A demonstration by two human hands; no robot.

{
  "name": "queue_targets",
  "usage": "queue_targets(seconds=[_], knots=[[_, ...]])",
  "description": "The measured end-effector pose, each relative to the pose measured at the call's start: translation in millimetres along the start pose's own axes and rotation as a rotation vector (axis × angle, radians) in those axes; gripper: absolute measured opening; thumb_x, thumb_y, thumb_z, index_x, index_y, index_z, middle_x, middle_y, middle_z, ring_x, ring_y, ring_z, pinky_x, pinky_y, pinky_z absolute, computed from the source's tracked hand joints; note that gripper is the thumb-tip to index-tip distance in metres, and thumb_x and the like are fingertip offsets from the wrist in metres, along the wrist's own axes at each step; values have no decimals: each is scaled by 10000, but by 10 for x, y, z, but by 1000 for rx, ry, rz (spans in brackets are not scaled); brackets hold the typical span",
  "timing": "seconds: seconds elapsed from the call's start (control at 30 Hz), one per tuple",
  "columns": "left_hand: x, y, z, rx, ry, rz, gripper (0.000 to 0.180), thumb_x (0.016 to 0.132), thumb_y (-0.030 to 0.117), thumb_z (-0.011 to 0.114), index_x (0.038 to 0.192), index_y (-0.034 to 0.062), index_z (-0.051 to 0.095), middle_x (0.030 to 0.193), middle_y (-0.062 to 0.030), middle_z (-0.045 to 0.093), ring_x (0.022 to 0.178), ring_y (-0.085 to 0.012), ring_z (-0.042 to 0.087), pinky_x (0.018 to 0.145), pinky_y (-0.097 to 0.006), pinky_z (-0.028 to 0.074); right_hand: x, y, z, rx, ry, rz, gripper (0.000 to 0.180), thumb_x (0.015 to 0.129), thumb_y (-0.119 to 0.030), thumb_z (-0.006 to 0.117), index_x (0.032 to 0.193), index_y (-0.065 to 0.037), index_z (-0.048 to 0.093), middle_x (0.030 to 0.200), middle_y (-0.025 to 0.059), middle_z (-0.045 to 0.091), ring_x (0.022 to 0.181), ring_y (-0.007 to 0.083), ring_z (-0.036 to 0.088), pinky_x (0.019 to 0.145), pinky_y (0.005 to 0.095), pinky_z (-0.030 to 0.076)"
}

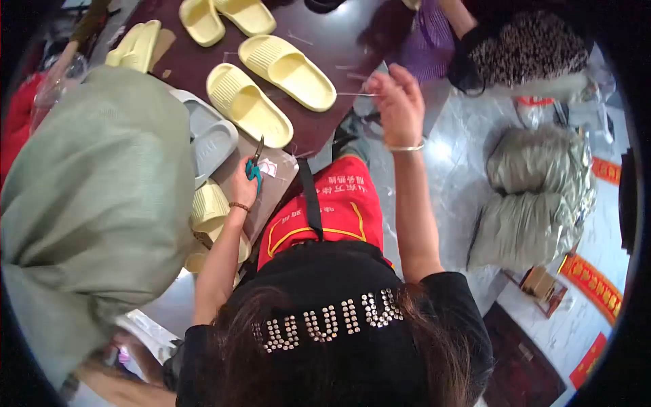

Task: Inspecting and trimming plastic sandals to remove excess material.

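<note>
Two hands up over the bench [319,129]. Left hand [243,184]: fingers clenched round the teal handles of small scissors [255,163], blades pointing up and away, low over the near bench edge, just beside a small white tag [269,167]. Beaded bracelet on that wrist. Right hand [399,108]: raised past the bench's right edge, fingers pinched on a thin clear strand [352,93] that runs left toward the slippers; strand is faint, can't tell where its far end sits. Silver bangle [405,146] on that wrist.

Pair of pale yellow slippers [268,88] lies on the dark bench between and beyond the hands, soles down, side by side. More yellow slippers [224,17] at the far end, another stack [209,210] at the near left edge below the scissors hand. Grey slipper [210,136] left of the pair. Big green woven sack [95,203] fills the left. Two grey-green bundles [536,197] on the floor, well apart to the right. Red apron [332,203] over the lap.
</note>
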State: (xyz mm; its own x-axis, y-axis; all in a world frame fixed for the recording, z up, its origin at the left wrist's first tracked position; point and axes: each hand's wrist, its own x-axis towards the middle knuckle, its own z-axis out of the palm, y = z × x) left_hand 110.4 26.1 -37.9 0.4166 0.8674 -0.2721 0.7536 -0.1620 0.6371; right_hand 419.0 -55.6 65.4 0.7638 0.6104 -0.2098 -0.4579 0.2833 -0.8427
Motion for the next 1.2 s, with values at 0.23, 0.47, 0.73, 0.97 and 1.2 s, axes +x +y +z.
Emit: queue_targets(seconds=[0.23, 0.47, 0.73, 0.97, 1.2], knots=[[-441, -260, -140, -365, 312, -157, 455, 678, 68, 654, 1097, 33, 479, 844, -100, 582, 762, -193, 555, 693, -301, 442, -689, 1180, 431, -8, -182, 582, 444, 767, -75, 561, 1162, 1, 372, 903, 143, 577, 798, 217, 589, 680, 300, 487], [-750, 518, -559, -311, 721, -45, 518, 683, 35, 646, 1157, 29, 437, 808, -65, 580, 746, -150, 541, 693, -263, 440, -968, 1727, 637, -929, -1049, 243, 313, 783, -147, 523, 1068, -19, 501, 873, 128, 593, 748, 223, 590, 661, 328, 477], [-249, 668, -356, -403, 162, 18, 490, 713, 129, 624, 1159, 56, 437, 950, -153, 563, 898, -260, 543, 807, -356, 406, -625, 1680, 422, -1167, -1645, 97, 317, 751, -253, 551, 984, -41, 580, 945, 113, 605, 836, 247, 579, 715, 337, 459], [-353, 206, -520, -192, 103, -110, 523, 658, 68, 657, 1139, 82, 455, 939, -155, 560, 845, -267, 534, 780, -342, 416, 341, 1247, 425, -1154, -698, 158, 382, 692, -288, 611, 967, -25, 578, 998, 140, 579, 940, 267, 543, 771, 342, 437], [-373, 354, -630, -168, 180, -67, 491, 638, 44, 677, 1088, 72, 481, 896, -164, 578, 821, -283, 557, 718, -362, 432, 160, 1399, 1267, -1654, -647, 317, 614, 650, -433, 635, 1096, -30, 507, 1106, 152, 514, 1048, 308, 467, 858, 448, 374]])
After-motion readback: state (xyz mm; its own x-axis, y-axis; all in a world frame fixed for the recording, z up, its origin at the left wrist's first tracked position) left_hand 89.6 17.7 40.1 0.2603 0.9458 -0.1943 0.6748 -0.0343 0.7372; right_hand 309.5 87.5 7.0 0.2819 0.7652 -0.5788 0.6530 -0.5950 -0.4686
